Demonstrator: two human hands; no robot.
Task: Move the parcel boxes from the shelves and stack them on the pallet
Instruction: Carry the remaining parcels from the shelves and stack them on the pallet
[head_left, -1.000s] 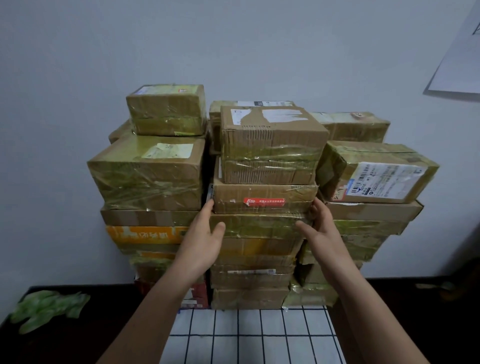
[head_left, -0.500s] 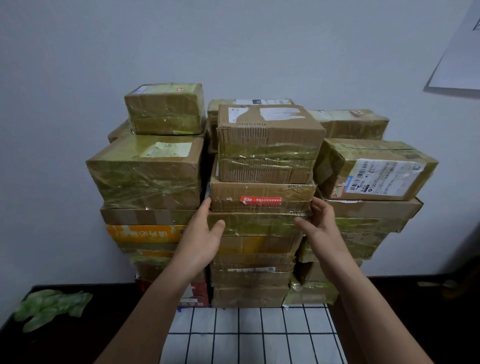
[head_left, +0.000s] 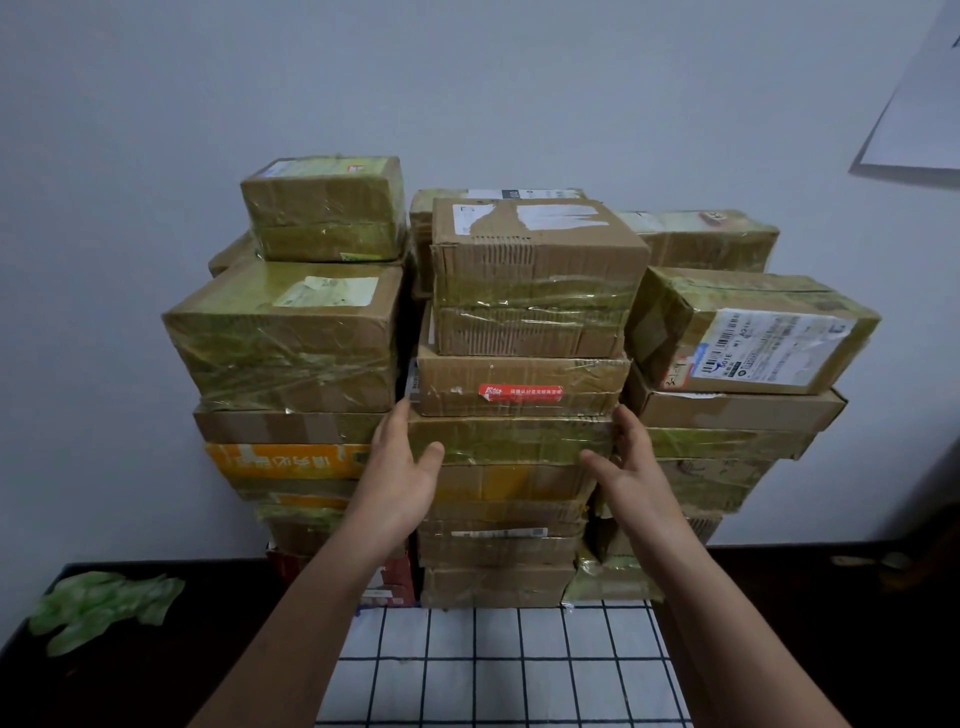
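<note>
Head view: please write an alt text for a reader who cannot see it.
Left hand and right hand, fingers straight, flank a flat taped box in a tall stack of parcels against a white wall, under a red-stickered box.

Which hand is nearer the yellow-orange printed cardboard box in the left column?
Left. The left hand sits just right of the yellow-orange printed cardboard box; the right hand is farther right, across the middle column.

I read "501E" by a barcode (head_left: 712, 365) on the white shipping label (head_left: 769, 345) of the right-hand parcel box (head_left: 675, 317), red sticker (head_left: 521, 393) on the middle box (head_left: 519, 371) with white Chinese characters too small for me, orange box (head_left: 291, 461) with upside-down white characters
</note>
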